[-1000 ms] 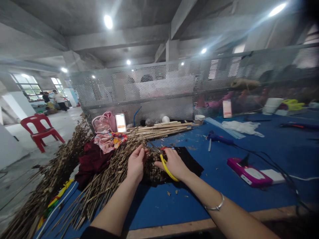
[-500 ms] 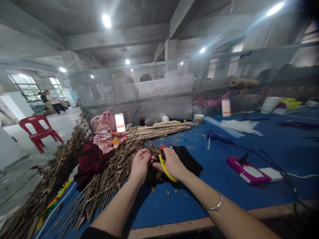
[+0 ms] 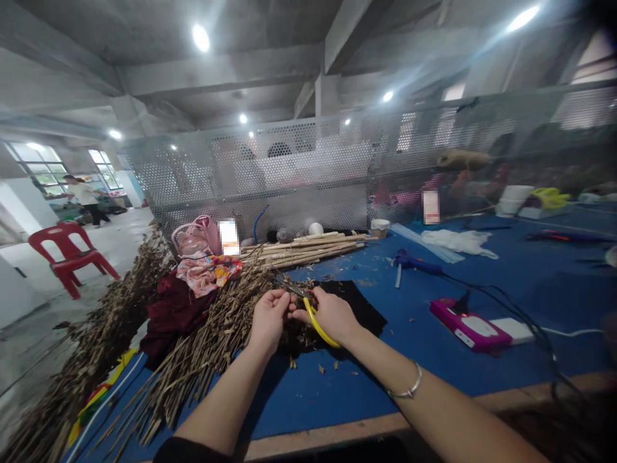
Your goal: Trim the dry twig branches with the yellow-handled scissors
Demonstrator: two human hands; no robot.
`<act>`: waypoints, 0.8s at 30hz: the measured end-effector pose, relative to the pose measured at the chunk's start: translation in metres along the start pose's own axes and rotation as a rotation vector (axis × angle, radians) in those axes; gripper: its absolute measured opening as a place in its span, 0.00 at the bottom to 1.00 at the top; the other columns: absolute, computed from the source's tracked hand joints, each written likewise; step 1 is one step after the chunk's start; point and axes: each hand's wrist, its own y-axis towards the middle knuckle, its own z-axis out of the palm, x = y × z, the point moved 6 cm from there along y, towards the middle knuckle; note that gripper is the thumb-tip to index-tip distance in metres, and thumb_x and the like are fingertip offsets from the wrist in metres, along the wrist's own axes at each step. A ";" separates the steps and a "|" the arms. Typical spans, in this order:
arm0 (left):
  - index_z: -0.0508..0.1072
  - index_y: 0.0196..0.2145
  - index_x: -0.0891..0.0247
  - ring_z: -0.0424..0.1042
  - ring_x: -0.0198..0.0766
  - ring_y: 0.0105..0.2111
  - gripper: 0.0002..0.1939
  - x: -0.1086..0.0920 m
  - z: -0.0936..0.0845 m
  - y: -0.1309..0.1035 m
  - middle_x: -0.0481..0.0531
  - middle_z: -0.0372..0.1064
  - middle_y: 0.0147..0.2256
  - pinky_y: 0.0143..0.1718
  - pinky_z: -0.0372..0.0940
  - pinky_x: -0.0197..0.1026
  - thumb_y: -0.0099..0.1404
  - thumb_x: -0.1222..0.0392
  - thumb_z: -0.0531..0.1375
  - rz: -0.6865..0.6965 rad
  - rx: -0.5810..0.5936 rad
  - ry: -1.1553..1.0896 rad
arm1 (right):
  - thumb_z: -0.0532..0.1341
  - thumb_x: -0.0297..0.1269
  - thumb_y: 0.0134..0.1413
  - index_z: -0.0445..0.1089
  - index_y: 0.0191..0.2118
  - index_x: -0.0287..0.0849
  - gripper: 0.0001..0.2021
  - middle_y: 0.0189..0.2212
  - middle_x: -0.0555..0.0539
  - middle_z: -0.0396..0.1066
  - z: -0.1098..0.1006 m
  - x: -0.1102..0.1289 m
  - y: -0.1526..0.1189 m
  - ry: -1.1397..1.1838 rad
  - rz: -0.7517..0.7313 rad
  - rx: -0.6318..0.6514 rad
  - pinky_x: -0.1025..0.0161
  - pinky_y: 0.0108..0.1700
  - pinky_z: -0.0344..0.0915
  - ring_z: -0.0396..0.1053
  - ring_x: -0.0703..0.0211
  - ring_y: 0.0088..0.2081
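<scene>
My right hand [image 3: 332, 313] is closed on yellow-handled scissors [image 3: 319, 326], whose blades point up and left toward my left fingertips. Beside it, my left hand [image 3: 268, 318] is pinched closed; what lies between its fingers is too small to make out. Both hands are over a black cloth [image 3: 361, 302] on the blue table [image 3: 308, 399], with dry leaf scraps around them. To the left of my left hand lies a pile of dried stems [image 3: 193, 354].
A dark red cloth [image 3: 168, 308] and a pink bag [image 3: 195, 238] lie at the left. Peeled sticks [image 3: 313, 249] are behind. At the right are a blue glue gun [image 3: 414, 262], cables and a magenta power strip [image 3: 470, 323]. A red chair [image 3: 72, 254] stands beyond.
The view has shifted slightly to the right. The scissors' handles look closer together, and their red part no longer shows. Far left, one person is visible where two were before.
</scene>
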 end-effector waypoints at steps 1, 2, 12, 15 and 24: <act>0.64 0.31 0.66 0.66 0.27 0.21 0.16 0.001 -0.001 0.000 0.49 0.70 0.25 0.21 0.61 0.30 0.47 0.56 0.64 -0.006 -0.009 0.008 | 0.53 0.64 0.41 0.61 0.34 0.43 0.26 0.28 0.46 0.70 0.001 -0.001 0.000 0.002 0.005 0.011 0.65 0.28 0.52 0.69 0.54 0.32; 0.65 0.31 0.66 0.66 0.27 0.21 0.17 0.001 -0.002 0.000 0.49 0.70 0.25 0.21 0.61 0.30 0.47 0.56 0.64 -0.012 -0.018 0.017 | 0.53 0.64 0.41 0.62 0.34 0.43 0.27 0.29 0.46 0.70 0.002 -0.001 0.000 0.006 0.011 0.021 0.65 0.28 0.52 0.69 0.54 0.32; 0.64 0.34 0.66 0.67 0.28 0.19 0.16 0.001 -0.008 0.002 0.51 0.70 0.28 0.14 0.56 0.27 0.50 0.54 0.62 -0.008 -0.074 0.166 | 0.53 0.62 0.43 0.65 0.31 0.44 0.24 0.27 0.47 0.70 0.007 -0.004 0.003 0.063 0.052 0.077 0.67 0.25 0.51 0.69 0.56 0.30; 0.63 0.36 0.65 0.67 0.28 0.19 0.17 -0.005 -0.012 0.002 0.51 0.70 0.30 0.13 0.55 0.27 0.50 0.54 0.61 0.014 -0.128 0.139 | 0.53 0.62 0.43 0.65 0.31 0.44 0.24 0.27 0.47 0.70 0.007 -0.005 0.004 0.037 0.052 0.061 0.66 0.27 0.52 0.69 0.55 0.30; 0.64 0.31 0.67 0.66 0.25 0.20 0.17 -0.011 -0.010 0.005 0.46 0.67 0.24 0.18 0.57 0.26 0.46 0.56 0.65 0.088 -0.108 -0.061 | 0.58 0.58 0.41 0.61 0.42 0.42 0.26 0.38 0.44 0.69 0.006 0.000 0.002 0.151 -0.043 0.050 0.67 0.33 0.55 0.67 0.56 0.37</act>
